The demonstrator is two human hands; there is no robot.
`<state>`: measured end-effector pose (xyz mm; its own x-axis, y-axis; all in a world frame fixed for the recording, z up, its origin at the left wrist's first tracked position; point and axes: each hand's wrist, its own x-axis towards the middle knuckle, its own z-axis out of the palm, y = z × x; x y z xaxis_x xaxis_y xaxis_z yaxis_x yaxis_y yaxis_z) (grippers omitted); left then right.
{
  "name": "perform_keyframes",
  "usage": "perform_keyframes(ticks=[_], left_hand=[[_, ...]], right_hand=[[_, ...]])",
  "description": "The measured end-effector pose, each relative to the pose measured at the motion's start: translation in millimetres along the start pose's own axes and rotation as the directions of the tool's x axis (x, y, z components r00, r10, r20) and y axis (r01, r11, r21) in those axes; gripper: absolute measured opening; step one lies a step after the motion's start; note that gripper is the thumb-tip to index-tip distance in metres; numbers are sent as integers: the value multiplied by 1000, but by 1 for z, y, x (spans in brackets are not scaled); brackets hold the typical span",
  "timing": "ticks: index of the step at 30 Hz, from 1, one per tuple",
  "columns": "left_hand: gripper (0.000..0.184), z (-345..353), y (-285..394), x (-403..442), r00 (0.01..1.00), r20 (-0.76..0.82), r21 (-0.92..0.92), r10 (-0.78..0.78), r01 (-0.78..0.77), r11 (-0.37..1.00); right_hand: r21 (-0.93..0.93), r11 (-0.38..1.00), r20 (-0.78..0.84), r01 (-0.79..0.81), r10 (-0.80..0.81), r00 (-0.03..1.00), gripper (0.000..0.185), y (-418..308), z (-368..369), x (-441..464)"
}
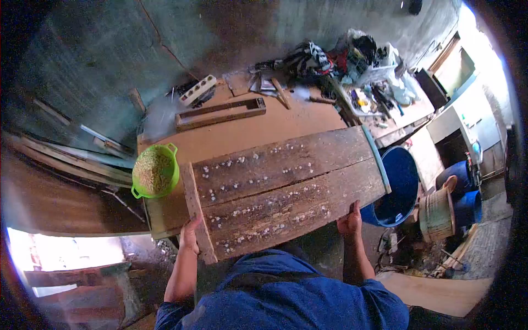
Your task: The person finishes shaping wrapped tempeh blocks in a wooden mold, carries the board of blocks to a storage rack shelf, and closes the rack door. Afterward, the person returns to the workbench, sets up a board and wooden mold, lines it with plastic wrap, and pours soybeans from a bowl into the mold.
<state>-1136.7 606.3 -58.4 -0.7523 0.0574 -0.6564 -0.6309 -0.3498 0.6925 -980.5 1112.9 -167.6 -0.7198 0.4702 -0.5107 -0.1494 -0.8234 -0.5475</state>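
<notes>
A worn wooden board [286,190] made of two planks, with a cross batten at its left end and a green strip at its right end, is held in front of my body. Small white bits lie in rough rows across its upper face. My left hand [190,235] grips the board's left end by the batten. Near the right corner of the close edge, my right hand [350,221] is closed on the board, its thumb on top. To the left, a green colander [156,171] full of pale grains or beans sits on the table.
On the tan table [308,118] lie a narrow wooden frame [220,114], a power strip [198,90] and a wooden stick [281,93]. A blue barrel [397,187] and a wicker basket [437,215] stand at the right. Plastic bags and a cluttered tray [374,110] fill the back right.
</notes>
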Motion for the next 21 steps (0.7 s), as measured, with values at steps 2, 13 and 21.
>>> perform_keyframes(ticks=[2, 13, 21], left_hand=[[60, -17, -10, 15, 998, 15, -11, -57, 57, 998], [63, -15, -15, 4, 990, -122, 34, -68, 72, 997], [52, -11, -29, 6, 986, -163, 108, 44, -27, 994]], right_hand=[[-29, 1000, -51, -3, 1, 999, 57, -7, -14, 15], [-112, 994, 0, -19, 19, 1000, 35, -18, 63, 3], [-160, 983, -100, -91, 76, 992, 37, -17, 55, 39]])
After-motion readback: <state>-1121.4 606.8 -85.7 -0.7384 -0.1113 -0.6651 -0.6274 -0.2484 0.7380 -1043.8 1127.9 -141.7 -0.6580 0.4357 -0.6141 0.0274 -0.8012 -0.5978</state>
